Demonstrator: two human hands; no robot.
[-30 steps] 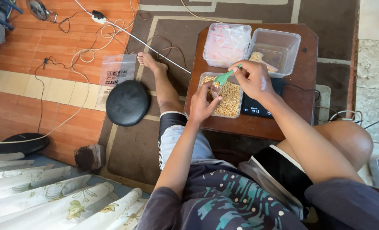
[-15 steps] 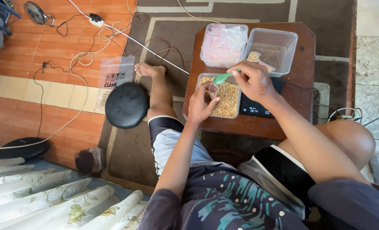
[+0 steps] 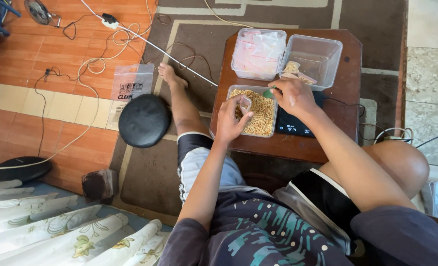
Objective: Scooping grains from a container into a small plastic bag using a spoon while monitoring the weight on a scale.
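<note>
My left hand (image 3: 231, 119) holds a small clear plastic bag (image 3: 245, 103) open over a clear tub of yellowish grain (image 3: 262, 114) on a small brown wooden table (image 3: 327, 143). My right hand (image 3: 293, 94) grips a green scoop (image 3: 268, 92) just right of the bag, above the tub's far edge. A black digital scale (image 3: 293, 125) lies under my right wrist. Behind the hands stand a tub of empty small bags (image 3: 258, 53) and a clear tub (image 3: 317, 55) holding a few filled bags.
A round black cushion (image 3: 144, 119) lies on the brown rug left of my outstretched leg. Cables (image 3: 105, 54) and a flat plastic bag (image 3: 130, 83) lie on the orange tiled floor. Floral fabric (image 3: 56, 226) covers the near left. My right knee (image 3: 401, 162) is raised beside the table.
My right hand has drawn the green scoop back to the right, away from the bag. My left hand has lifted the bag slightly. The view has shifted a little.
</note>
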